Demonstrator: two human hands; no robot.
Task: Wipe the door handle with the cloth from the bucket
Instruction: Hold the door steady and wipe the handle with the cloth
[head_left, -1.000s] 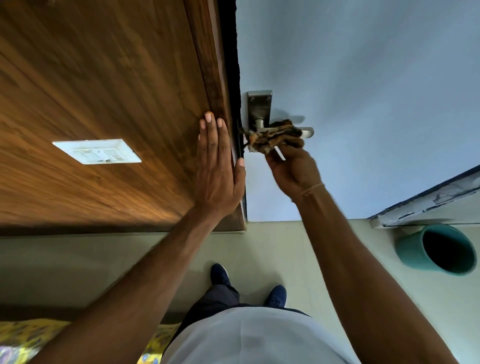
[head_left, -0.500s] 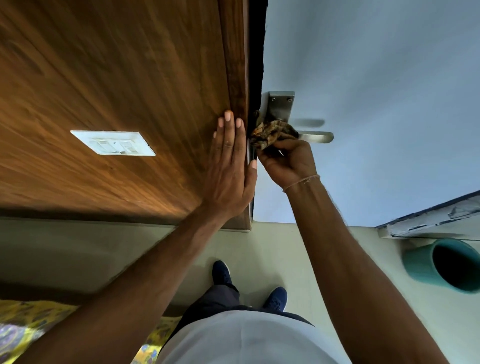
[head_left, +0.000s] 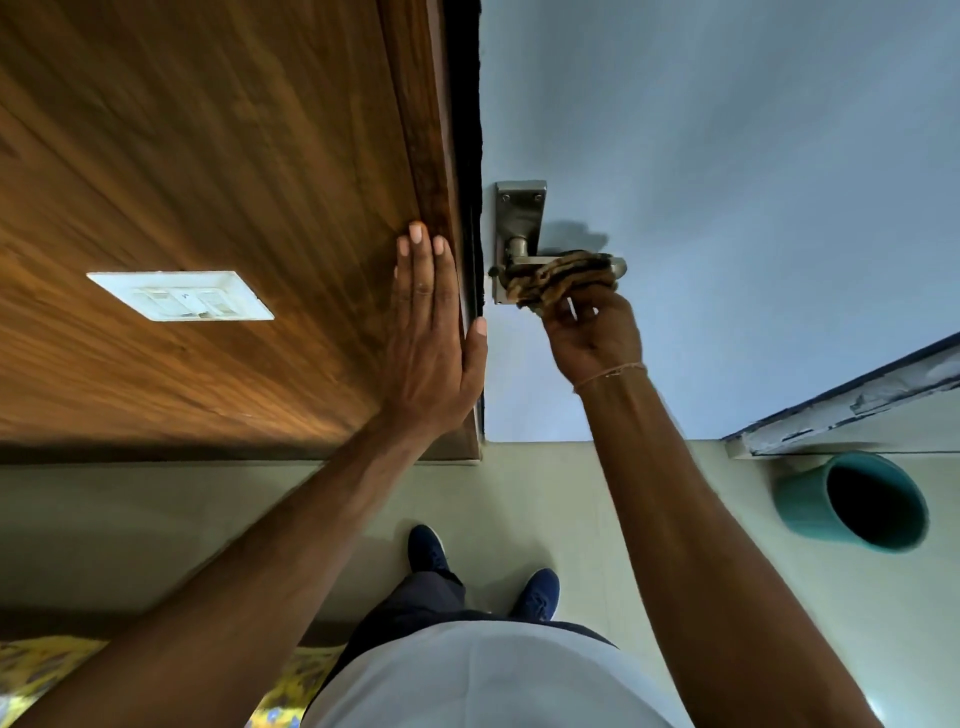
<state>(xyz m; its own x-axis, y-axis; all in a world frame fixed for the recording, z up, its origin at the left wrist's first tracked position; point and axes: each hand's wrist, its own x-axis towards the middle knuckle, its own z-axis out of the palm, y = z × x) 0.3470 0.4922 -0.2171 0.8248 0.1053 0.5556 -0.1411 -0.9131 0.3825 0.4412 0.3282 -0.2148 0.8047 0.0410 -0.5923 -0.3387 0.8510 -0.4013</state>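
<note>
A metal door handle (head_left: 517, 248) with a rectangular backplate is fixed to a pale blue door (head_left: 727, 182). A brown patterned cloth (head_left: 558, 276) is draped along the lever and covers most of it; only the lever's right tip shows. My right hand (head_left: 592, 332) holds the cloth from below and presses it against the lever. My left hand (head_left: 431, 338) lies flat, fingers together and extended, on the wooden door frame (head_left: 421, 130) just left of the handle. A teal bucket (head_left: 852, 501) stands on the floor at the right.
A wood-panelled wall (head_left: 182, 156) with a white switch plate (head_left: 182, 295) fills the left. Below are beige floor tiles (head_left: 519, 483), my blue shoes (head_left: 535, 595) and a yellow patterned fabric (head_left: 41, 670) at the bottom left. A chipped blue-white frame (head_left: 852, 400) runs above the bucket.
My right hand has slid the cloth rightward along the lever, from near the backplate out toward the tip. My left hand stays flat on the frame.
</note>
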